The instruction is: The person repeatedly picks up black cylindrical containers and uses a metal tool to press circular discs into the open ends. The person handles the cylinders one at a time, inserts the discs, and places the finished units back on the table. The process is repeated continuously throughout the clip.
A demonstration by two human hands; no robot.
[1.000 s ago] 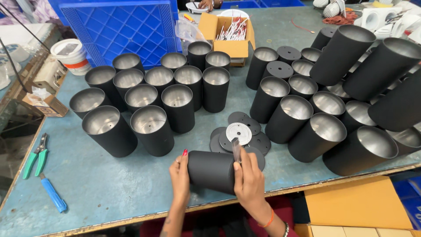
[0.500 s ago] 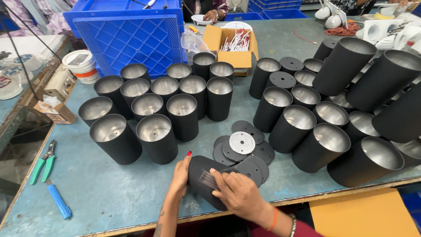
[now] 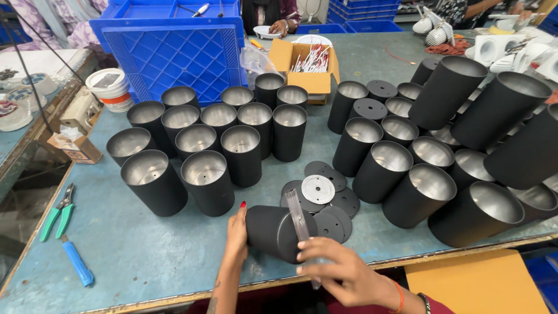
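Note:
My left hand [image 3: 236, 232] grips a black cylindrical housing [image 3: 273, 231] lying on its side near the table's front edge, its closed end facing me. My right hand [image 3: 334, 270] holds a thin round metal disc [image 3: 299, 214] edge-on against that closed end. Just right of the housing lies a pile of flat black discs [image 3: 331, 200], one of them silvery [image 3: 317, 189].
Two groups of upright black cylinders with silver insides stand at the left [image 3: 203, 139] and the right [image 3: 418, 157]. A blue crate [image 3: 174, 49] and an open cardboard box [image 3: 308, 64] sit behind them. Green pliers [image 3: 57, 212] and a blue-handled tool [image 3: 77, 263] lie at the left.
The housing has tipped so its closed end faces me. My right hand has moved from resting on its side to holding a disc on edge at that end.

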